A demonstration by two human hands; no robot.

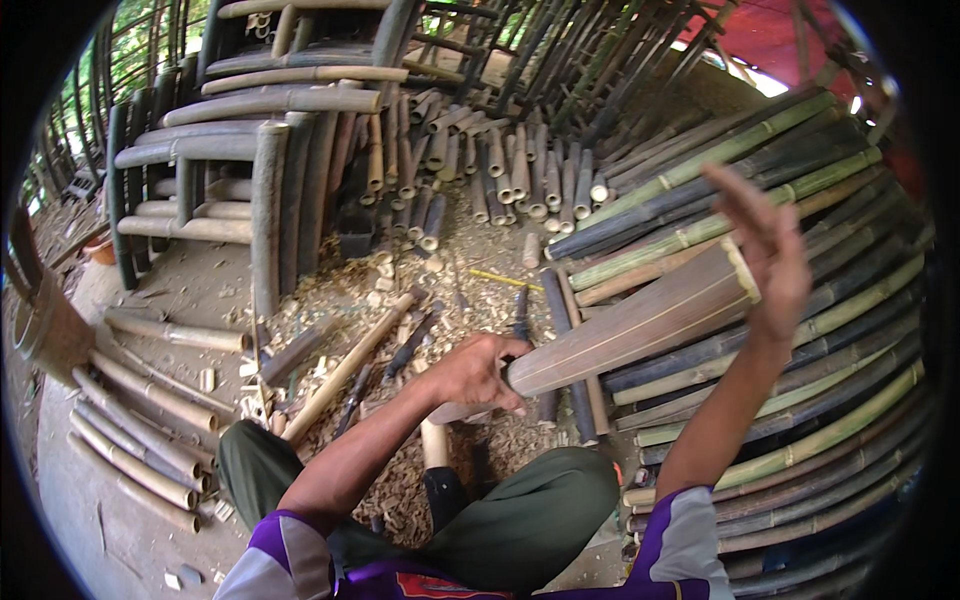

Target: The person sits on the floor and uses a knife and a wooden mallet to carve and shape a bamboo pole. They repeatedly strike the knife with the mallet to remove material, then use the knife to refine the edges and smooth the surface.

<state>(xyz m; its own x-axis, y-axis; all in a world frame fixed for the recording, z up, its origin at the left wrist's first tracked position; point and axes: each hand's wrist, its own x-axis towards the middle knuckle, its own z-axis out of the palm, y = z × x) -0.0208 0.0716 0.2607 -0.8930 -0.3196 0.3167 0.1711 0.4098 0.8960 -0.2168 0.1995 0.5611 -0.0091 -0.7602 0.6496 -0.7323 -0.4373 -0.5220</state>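
A thick brown bamboo piece lies slanted in front of me, with a pale cut rim at its right end. My left hand is closed round its lower left part. By the raised right end is my right hand, its fingers stretched out and slightly blurred. Whether its palm touches the rim I cannot tell. Between my bent knees stands a pale bamboo stub with a dark lower part. Beside it on the floor are a dark-handled tool and a long pale bamboo stick.
Long green and dark bamboo poles are stacked along my right. Several short bamboo tubes lie heaped ahead. Bamboo frames stand at the far left. Cut bamboo lengths lie at the left, near a bucket. Wood shavings cover the floor.
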